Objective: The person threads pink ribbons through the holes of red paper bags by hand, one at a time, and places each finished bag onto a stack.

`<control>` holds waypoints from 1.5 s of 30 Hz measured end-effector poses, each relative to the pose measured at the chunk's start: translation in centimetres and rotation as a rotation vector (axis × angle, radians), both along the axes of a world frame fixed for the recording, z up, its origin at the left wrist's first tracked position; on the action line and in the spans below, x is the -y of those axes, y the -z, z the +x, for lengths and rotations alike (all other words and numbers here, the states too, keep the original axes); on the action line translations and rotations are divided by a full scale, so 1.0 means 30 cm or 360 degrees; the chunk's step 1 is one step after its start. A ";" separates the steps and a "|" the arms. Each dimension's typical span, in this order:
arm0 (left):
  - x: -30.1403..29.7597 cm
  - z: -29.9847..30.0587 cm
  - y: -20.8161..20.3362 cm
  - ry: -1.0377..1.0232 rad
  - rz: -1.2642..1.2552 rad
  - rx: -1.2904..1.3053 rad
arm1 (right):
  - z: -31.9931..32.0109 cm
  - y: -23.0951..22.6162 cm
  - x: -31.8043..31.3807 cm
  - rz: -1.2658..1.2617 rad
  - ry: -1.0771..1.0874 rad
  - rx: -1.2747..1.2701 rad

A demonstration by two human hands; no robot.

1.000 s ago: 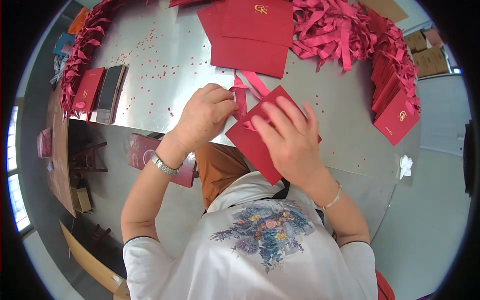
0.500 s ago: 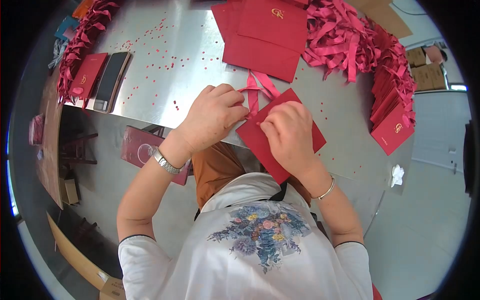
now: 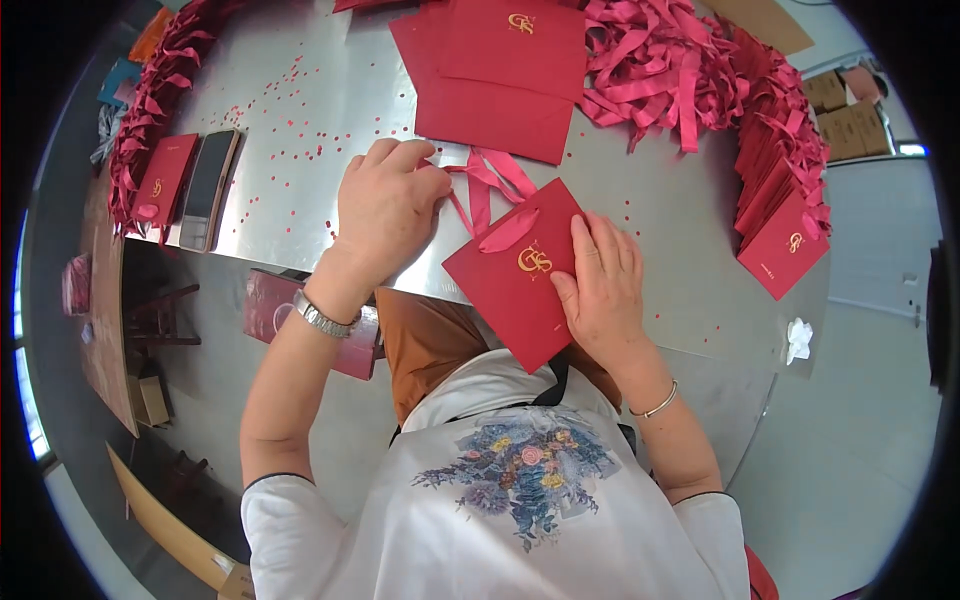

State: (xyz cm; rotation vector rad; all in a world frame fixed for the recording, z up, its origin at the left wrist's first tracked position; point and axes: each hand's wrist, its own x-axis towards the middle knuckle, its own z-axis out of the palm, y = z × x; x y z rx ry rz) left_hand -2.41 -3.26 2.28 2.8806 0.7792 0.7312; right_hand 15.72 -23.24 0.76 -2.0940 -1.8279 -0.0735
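The person's right hand [image 3: 603,285] lay flat, fingers together, on a flattened red paper bag [image 3: 515,272] that rested at the near edge of the metal table [image 3: 300,150], its lower corner hanging over the person's lap. The left hand [image 3: 385,205] was closed around the pink ribbon handle [image 3: 490,185] just above the bag's mouth, fingertips pinched on the strand (exactly how many fingers gripped it could not be told). The step in hand appeared to be fitting or drawing the ribbon through the bag's top edge: one loop already lay across the bag's upper face. The next move would likely call for a steady pull with the left hand while the right kept the bag pinned, so the paper did not slide or crease. Beyond lay a stack of flat red bags [image 3: 490,70], a heap of loose pink ribbons [image 3: 660,60], and another pile of bags [image 3: 785,190] at the right. A dark phone [image 3: 208,188] rested at the left.
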 end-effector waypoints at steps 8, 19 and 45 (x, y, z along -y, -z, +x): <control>0.092 0.012 0.002 -0.0185 -0.0340 0.0531 | -0.003 -0.005 0.002 -0.0028 0.0042 -0.0048; 0.140 0.075 -0.001 -0.0196 -0.0048 0.0194 | -0.003 0.003 0.008 0.0051 0.0044 -0.0110; 0.289 -0.127 0.079 -0.0403 -0.0430 0.0455 | -0.006 0.006 0.043 0.0416 0.0161 -0.0299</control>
